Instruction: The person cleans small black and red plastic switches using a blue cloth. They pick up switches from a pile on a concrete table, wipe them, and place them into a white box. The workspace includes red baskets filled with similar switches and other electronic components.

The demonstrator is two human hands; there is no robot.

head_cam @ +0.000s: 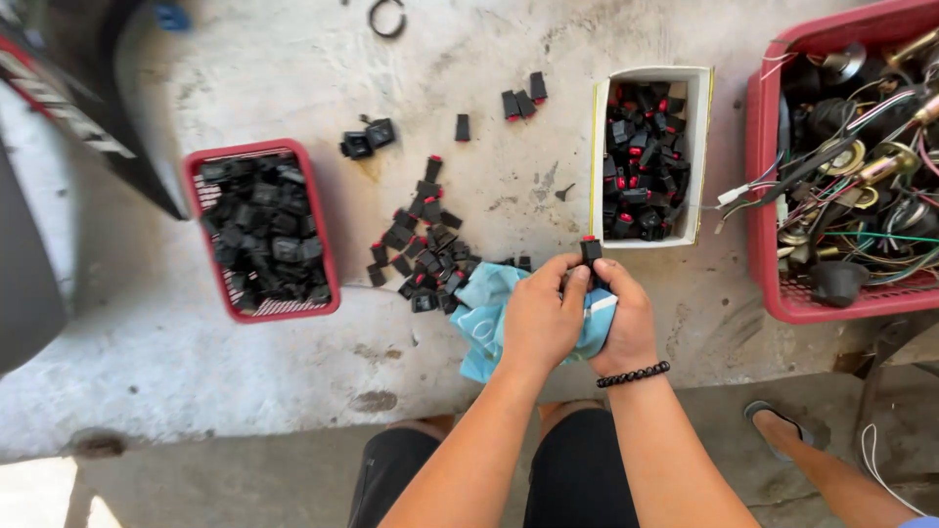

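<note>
Both my hands meet over the concrete ledge. My left hand and my right hand together grip a light blue cloth wrapped around a small black switch with a red button, which pokes up between my fingertips. A black bead bracelet circles my right wrist. Just left of the cloth lies a loose pile of several black switches.
A small red basket of black parts sits at left. A white cardboard box holds black and red switches. A large red crate of wires and metal parts stands at right. Loose switches and a ring lie farther back. Another person's sandalled foot is at lower right.
</note>
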